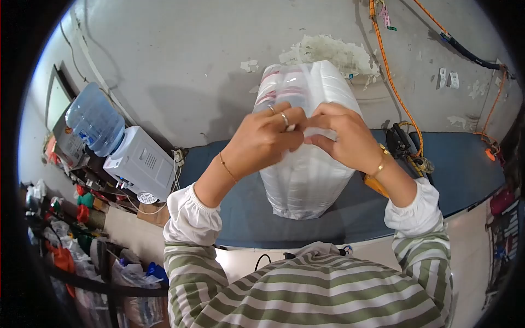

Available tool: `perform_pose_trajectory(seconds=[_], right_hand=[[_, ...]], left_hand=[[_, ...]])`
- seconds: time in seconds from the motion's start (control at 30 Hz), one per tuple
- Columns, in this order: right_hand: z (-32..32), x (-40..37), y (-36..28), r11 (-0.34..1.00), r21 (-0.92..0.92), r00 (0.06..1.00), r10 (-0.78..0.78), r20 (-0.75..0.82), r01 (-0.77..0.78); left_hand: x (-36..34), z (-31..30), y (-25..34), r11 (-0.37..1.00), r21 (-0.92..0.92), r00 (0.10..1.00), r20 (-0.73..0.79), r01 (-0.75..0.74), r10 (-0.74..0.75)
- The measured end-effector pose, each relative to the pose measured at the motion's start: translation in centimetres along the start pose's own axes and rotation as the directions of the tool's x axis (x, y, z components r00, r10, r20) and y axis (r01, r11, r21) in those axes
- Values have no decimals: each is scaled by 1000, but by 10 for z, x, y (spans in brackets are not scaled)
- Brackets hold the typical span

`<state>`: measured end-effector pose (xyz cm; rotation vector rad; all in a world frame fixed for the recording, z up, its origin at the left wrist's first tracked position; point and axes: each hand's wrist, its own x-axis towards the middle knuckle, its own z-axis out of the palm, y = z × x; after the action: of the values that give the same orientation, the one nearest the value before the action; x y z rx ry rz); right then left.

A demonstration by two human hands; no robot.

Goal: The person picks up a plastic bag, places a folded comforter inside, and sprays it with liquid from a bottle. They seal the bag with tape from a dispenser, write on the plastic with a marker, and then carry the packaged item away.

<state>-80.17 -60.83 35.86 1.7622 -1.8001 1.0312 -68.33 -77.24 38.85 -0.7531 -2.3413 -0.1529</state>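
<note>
A bulky white padded bundle (pixel 306 188) in a clear plastic bag (pixel 292 82) stands upright on the blue-grey covered surface, close to the wall. Red stripes show through the bag at its upper left. My left hand (pixel 268 134), with rings on its fingers, is closed in front of the upper part of the bag. Close beside it, with fingertips meeting, my right hand (pixel 343 134) pinches between thumb and fingers. Thin translucent plastic shows between the two hands. The exact edge they grip is partly hidden by the fingers.
Right of the bundle lie a yellow object (pixel 375 186) and black gear (pixel 400 143). An orange cord (pixel 386 60) hangs down the wall. At left stands a white water dispenser (pixel 145 164) with a blue bottle (pixel 95 123). Bagged goods (pixel 136 279) fill the lower left.
</note>
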Motion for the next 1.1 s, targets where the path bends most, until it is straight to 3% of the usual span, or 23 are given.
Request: perform_pose_trajectory(seconds=[0.03, 0.07, 0.1, 0.17, 0.2, 0.27, 0.33, 0.47, 0.57, 0.7, 0.8, 0.9, 1.0, 1.07, 1.1], right_hand=[[6, 3, 7, 998, 69, 996, -14, 84, 8], [8, 5, 2, 992, 126, 999, -9, 32, 5], [8, 6, 0, 990, 138, 1000, 0, 25, -3], [7, 7, -5, 986, 163, 1000, 21, 9, -22], [8, 7, -4, 988, 156, 1000, 16, -6, -15], [7, 5, -1, 990, 143, 1000, 11, -24, -8], [7, 2, -2, 991, 128, 999, -34, -6, 34], [10, -4, -3, 993, 16, 988, -117, -97, 119], [10, -5, -26, 993, -112, 971, -8, -241, -20], [19, -22, -24, 923, -369, 972, 23, -232, -110], [33, -35, 3, 883, -469, 986, -75, -151, -4], [43, -41, 7, 882, -468, 989, -113, -99, 54], [33, -36, 3, 908, -411, 996, -93, 5, 87], [11, -26, -3, 947, -304, 991, -78, 106, 107], [3, -18, 3, 926, -367, 994, -65, 87, 93]], left_hand=[[0, -8, -1, 994, -108, 996, 85, 28, -18], [0, -16, -2, 975, -211, 985, 169, 65, -29], [-1, -31, -6, 889, -405, 963, 241, 215, -123], [2, -62, -25, 546, -679, 868, 436, 491, -238], [4, -60, -37, 728, -435, 834, 422, 530, -355], [-6, -17, -69, 869, -427, 941, 319, 249, -112], [1, 6, -68, 957, -288, 960, 271, 15, 67], [6, 39, -57, 947, -320, 987, 156, 17, 35], [-2, 52, -52, 991, -102, 996, -48, -84, 79], [-10, 60, -48, 973, 114, 965, -147, -200, 215], [-16, 59, -44, 967, 149, 970, -99, -207, 223], [-8, 36, -29, 995, -94, 990, 139, -12, 25], [-8, 40, -23, 987, -16, 979, 129, 161, -158], [-10, 48, -26, 983, 51, 984, 2, 177, -178], [-10, 51, -29, 978, 84, 981, -63, 189, -184]])
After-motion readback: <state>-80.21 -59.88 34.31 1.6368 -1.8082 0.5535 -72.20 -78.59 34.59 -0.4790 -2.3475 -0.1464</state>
